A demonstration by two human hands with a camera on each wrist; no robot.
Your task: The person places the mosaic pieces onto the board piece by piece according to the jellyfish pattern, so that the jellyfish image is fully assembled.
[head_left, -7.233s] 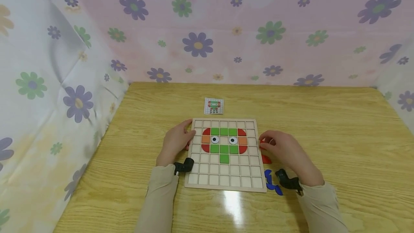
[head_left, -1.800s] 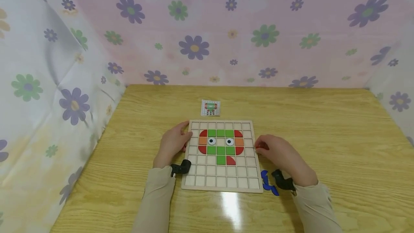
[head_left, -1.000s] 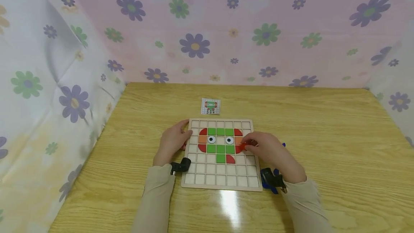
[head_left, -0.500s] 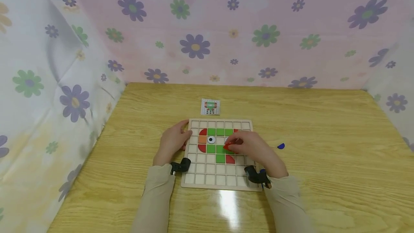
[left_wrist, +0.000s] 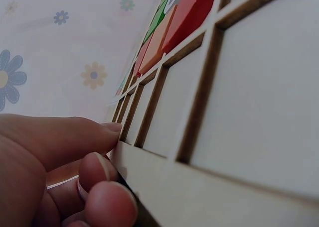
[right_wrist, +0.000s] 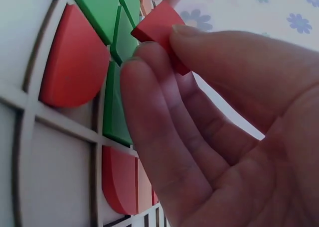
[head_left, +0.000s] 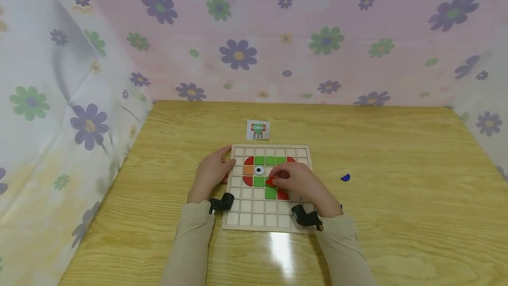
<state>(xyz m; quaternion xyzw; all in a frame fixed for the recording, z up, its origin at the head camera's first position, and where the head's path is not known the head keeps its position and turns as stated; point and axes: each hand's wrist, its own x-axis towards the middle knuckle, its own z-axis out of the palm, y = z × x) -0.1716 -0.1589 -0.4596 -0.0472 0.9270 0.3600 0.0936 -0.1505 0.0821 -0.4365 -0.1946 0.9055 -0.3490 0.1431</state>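
Pale wood makes up the gridded board [head_left: 258,220], which lies flat on the wood-grain surface [head_left: 397,153]. The right hand [head_left: 298,181] reaches over it with a red piece [head_left: 271,182] pinched between thumb and fingertips. The red piece is tilted over the green squares [head_left: 259,181] near the middle of the board; whether it touches them I cannot tell. The left hand [head_left: 212,171] holds the board's left edge, thumb on the rim, with other fingers curled beside that edge in the left wrist view.

Farther up the board, 3 green tiles [head_left: 270,160] run in a row, with a rounded red corner [head_left: 248,160] at their left end. Below that corner come an orange square [head_left: 248,170] and a lower red corner [head_left: 248,181]. A white eye disc [head_left: 259,170] sits just right of the orange square. Nearer the person, a green tile [head_left: 270,193] has a red quarter-round [head_left: 283,194] directly to its right. The right hand hides part of the pattern.

A printed card [head_left: 258,129] lies just beyond the far edge, showing a coloured figure on a grid. Well to the right, 1 blue half-round [head_left: 345,177] rests on the surface. Beige sleeves [head_left: 194,237] and 2 black wrist cameras [head_left: 222,202] show at the wrists. Floral cloth [head_left: 278,21] hangs behind.
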